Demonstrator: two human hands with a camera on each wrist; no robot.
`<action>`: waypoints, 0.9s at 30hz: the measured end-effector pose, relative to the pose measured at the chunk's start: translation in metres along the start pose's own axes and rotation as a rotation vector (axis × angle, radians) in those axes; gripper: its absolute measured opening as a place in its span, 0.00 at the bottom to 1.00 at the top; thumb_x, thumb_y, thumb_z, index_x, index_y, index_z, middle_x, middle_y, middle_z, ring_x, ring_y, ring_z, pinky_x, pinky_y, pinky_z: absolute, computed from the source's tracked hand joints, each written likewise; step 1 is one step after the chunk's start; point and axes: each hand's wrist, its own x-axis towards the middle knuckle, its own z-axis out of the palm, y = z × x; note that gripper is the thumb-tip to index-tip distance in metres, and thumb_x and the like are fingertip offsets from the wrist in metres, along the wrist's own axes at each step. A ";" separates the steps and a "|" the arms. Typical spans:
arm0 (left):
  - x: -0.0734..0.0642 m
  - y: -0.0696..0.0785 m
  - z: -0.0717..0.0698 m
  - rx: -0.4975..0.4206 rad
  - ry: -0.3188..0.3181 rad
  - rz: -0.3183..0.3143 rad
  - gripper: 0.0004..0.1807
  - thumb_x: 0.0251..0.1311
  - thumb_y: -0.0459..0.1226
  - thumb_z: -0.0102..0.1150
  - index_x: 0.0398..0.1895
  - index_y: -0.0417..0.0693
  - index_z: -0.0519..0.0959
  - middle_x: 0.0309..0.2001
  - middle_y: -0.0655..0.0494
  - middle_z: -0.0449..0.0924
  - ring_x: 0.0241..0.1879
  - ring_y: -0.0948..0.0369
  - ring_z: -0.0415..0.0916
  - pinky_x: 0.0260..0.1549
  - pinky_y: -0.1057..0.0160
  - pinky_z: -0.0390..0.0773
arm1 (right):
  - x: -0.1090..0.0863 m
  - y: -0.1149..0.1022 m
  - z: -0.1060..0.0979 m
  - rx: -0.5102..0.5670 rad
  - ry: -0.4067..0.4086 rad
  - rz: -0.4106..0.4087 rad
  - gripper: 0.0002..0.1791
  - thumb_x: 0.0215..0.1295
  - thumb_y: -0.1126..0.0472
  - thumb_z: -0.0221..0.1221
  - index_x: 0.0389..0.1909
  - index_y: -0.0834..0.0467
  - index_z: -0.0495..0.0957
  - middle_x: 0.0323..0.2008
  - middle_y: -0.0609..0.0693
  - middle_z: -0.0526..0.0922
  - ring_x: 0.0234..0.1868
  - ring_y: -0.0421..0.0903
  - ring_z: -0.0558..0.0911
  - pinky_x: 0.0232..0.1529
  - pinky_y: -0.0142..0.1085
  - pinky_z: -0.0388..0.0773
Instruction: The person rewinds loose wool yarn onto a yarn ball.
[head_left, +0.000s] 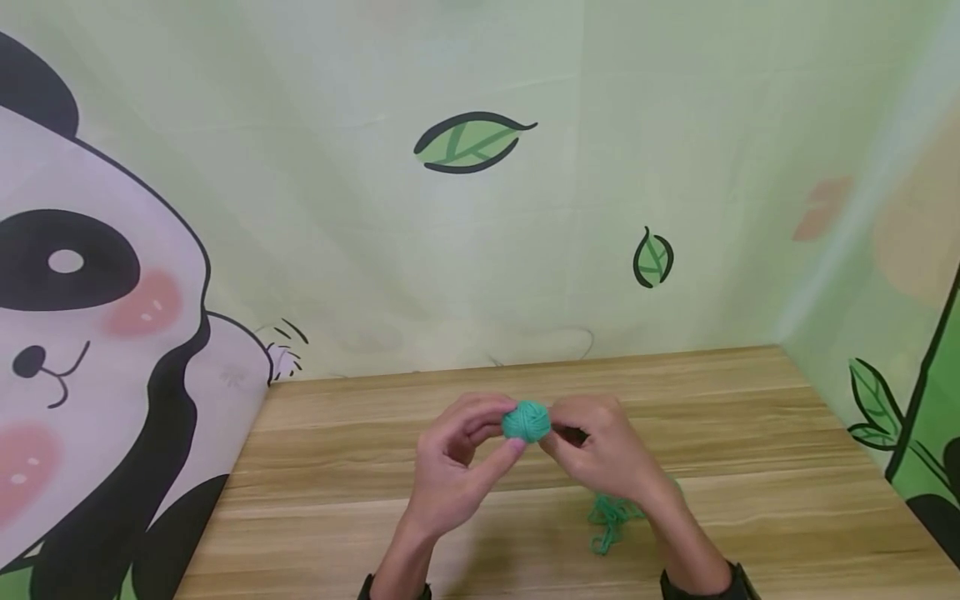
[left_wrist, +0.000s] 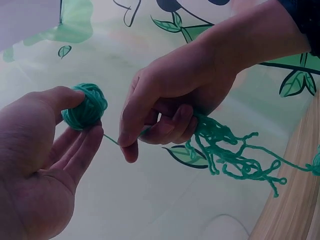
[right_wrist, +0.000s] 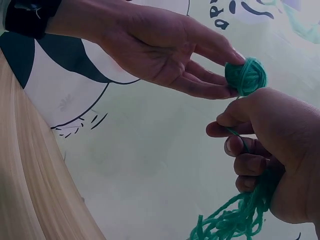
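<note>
A small ball of green yarn (head_left: pixel 527 422) is held up above the table. My left hand (head_left: pixel 457 467) pinches it between thumb and fingertips. Close on its right, my right hand (head_left: pixel 600 446) has curled fingers and grips the yarn. In the left wrist view a thin strand (left_wrist: pixel 111 139) runs from the ball to the right thumb and forefinger. A loose, looped bunch of yarn (left_wrist: pixel 235 155) hangs out of the right palm, and also shows below the fist as tangled yarn (right_wrist: pixel 235 215) in the right wrist view.
Underneath is a wood-grain table (head_left: pixel 337 492). Behind it stands a pale green backdrop (head_left: pixel 337 208) with printed leaves, and a large printed panda (head_left: pixel 90 350) fills the left side. More green yarn (left_wrist: pixel 315 164) shows at the right edge of the left wrist view.
</note>
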 end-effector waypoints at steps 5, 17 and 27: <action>0.002 0.001 0.001 0.044 0.051 0.017 0.23 0.52 0.12 0.64 0.54 0.22 0.78 0.50 0.30 0.78 0.50 0.49 0.81 0.49 0.54 0.88 | 0.001 -0.007 0.002 0.017 -0.037 -0.001 0.21 0.62 0.74 0.64 0.17 0.49 0.73 0.13 0.39 0.66 0.15 0.31 0.62 0.14 0.18 0.58; 0.013 0.018 0.009 0.157 0.103 0.017 0.19 0.53 0.13 0.65 0.51 0.20 0.79 0.48 0.30 0.80 0.47 0.49 0.83 0.47 0.51 0.88 | 0.011 -0.033 -0.005 0.009 -0.045 -0.039 0.13 0.60 0.76 0.66 0.30 0.53 0.86 0.16 0.39 0.72 0.16 0.31 0.67 0.15 0.17 0.64; 0.011 0.016 0.009 0.211 0.128 0.007 0.19 0.54 0.15 0.66 0.50 0.22 0.79 0.47 0.31 0.80 0.45 0.49 0.83 0.47 0.54 0.88 | 0.001 -0.018 -0.005 0.052 -0.058 -0.043 0.12 0.63 0.73 0.65 0.35 0.52 0.88 0.19 0.38 0.75 0.17 0.30 0.68 0.13 0.19 0.67</action>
